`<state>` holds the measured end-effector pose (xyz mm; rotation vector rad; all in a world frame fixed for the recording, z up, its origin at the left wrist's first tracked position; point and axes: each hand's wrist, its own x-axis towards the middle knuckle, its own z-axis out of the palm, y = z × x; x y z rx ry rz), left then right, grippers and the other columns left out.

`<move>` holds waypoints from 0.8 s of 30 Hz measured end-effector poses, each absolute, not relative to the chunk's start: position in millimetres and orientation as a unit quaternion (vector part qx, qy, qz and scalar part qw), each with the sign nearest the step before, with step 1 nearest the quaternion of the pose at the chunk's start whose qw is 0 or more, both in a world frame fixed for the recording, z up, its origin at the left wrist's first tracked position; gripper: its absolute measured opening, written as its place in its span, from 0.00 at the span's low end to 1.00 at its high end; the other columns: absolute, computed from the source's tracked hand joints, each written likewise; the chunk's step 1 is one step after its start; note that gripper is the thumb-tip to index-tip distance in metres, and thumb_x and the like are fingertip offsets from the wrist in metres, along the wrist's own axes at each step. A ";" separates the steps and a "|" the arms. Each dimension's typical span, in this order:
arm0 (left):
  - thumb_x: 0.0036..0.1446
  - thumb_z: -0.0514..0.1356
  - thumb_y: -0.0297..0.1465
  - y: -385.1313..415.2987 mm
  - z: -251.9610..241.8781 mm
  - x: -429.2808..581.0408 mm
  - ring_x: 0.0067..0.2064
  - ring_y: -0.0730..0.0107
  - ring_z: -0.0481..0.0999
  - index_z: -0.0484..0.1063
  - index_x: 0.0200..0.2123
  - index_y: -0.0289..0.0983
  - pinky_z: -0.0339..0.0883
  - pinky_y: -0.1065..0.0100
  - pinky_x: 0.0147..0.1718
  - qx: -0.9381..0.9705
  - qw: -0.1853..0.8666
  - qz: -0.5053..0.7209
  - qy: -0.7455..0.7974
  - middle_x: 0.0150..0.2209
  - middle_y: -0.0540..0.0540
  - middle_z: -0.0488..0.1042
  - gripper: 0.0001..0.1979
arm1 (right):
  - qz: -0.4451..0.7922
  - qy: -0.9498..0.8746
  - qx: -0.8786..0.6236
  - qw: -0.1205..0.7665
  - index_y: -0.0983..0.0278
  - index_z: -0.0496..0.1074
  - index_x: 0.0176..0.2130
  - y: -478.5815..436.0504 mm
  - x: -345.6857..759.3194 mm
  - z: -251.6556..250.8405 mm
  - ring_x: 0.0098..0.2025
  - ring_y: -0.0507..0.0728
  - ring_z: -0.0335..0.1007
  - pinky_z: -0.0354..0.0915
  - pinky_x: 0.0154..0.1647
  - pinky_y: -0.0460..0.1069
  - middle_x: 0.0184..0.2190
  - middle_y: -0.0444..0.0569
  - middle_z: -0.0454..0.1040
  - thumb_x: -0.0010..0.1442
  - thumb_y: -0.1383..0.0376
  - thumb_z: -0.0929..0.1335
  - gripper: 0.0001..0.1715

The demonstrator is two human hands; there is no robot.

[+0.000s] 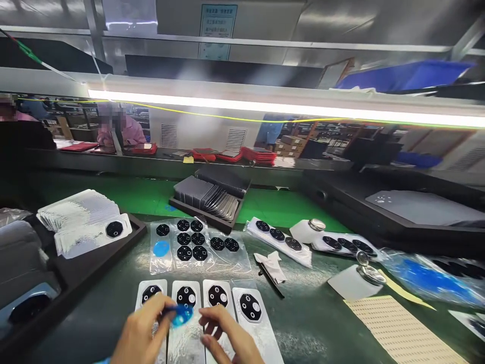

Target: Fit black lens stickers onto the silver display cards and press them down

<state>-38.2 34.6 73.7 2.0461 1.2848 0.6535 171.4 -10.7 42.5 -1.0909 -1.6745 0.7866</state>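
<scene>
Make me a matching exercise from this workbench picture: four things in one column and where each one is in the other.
Things:
1. nearer blue film piece
2. stack of white cards
3. dark flat panels
4. crumpled white cloth

Places:
A. lying over a black tool
B. pinched in the left hand
C. standing in a dark rack
D. piled in a black tray

Right pairs: 1-B, 2-D, 3-C, 4-A
</scene>
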 end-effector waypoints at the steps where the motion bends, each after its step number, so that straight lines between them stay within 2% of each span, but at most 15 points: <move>1: 0.67 0.47 0.39 51.2 82.3 -42.8 0.37 0.66 0.74 0.69 0.38 0.42 0.67 0.71 0.37 0.790 0.251 0.226 0.512 0.36 0.48 0.75 0.14 | 0.318 -0.682 -0.460 0.472 0.57 0.68 0.51 -10.0 178.7 45.2 0.35 0.55 0.74 0.70 0.37 0.46 0.38 0.48 0.76 0.66 0.61 0.63 0.14; 3: 0.68 0.45 0.35 89.8 96.5 -49.8 0.41 0.66 0.75 0.69 0.41 0.42 0.66 0.70 0.41 0.814 0.115 0.122 0.556 0.41 0.48 0.75 0.13 | 0.308 -0.669 -0.495 0.460 0.58 0.69 0.49 -9.6 192.8 48.2 0.36 0.55 0.74 0.70 0.38 0.46 0.39 0.48 0.76 0.66 0.61 0.63 0.12; 4: 0.67 0.46 0.32 109.6 100.9 -51.6 0.43 0.64 0.75 0.69 0.40 0.41 0.66 0.68 0.43 0.812 0.092 0.098 0.568 0.42 0.46 0.75 0.12 | 0.304 -0.663 -0.512 0.454 0.58 0.70 0.47 -10.2 199.3 48.2 0.37 0.55 0.74 0.70 0.38 0.46 0.39 0.48 0.76 0.66 0.60 0.64 0.12; 9: 0.59 0.55 0.24 174.0 93.9 -39.2 0.42 0.61 0.74 0.71 0.34 0.39 0.65 0.66 0.40 0.815 0.057 -0.001 0.577 0.37 0.45 0.74 0.06 | 0.289 -0.573 -0.612 0.463 0.58 0.73 0.44 -25.4 228.4 37.2 0.40 0.56 0.74 0.71 0.34 0.45 0.42 0.49 0.75 0.64 0.55 0.64 0.14; 11: 0.58 0.54 0.22 177.8 86.6 -30.0 0.41 0.61 0.73 0.71 0.34 0.37 0.65 0.66 0.39 0.817 0.038 -0.024 0.575 0.39 0.43 0.73 0.07 | 0.278 -0.534 -0.650 0.465 0.59 0.73 0.44 -35.7 240.7 32.1 0.40 0.57 0.74 0.71 0.33 0.45 0.42 0.50 0.76 0.63 0.54 0.65 0.15; 14: 0.61 0.49 0.22 171.3 80.5 -20.8 0.43 0.58 0.70 0.69 0.41 0.35 0.66 0.65 0.35 0.820 0.003 -0.033 0.572 0.44 0.39 0.69 0.10 | 0.265 -0.496 -0.688 0.458 0.60 0.75 0.43 -50.1 260.0 27.0 0.39 0.58 0.75 0.72 0.32 0.46 0.42 0.51 0.77 0.62 0.53 0.65 0.17; 18: 0.63 0.44 0.20 163.4 75.7 -18.3 0.49 0.56 0.65 0.65 0.48 0.38 0.66 0.66 0.32 0.825 -0.028 -0.026 0.564 0.45 0.40 0.67 0.17 | 0.241 -0.464 -0.721 0.455 0.60 0.75 0.42 -58.9 280.0 22.3 0.37 0.59 0.75 0.73 0.38 0.49 0.40 0.51 0.78 0.62 0.51 0.66 0.18; 24: 0.62 0.45 0.20 165.9 74.0 -26.4 0.44 0.59 0.66 0.68 0.41 0.38 0.65 0.64 0.35 0.848 -0.040 -0.044 0.527 0.44 0.42 0.70 0.14 | 0.228 -0.508 -0.710 0.432 0.60 0.75 0.41 -52.2 284.1 19.4 0.37 0.57 0.74 0.71 0.38 0.47 0.39 0.50 0.77 0.63 0.53 0.64 0.16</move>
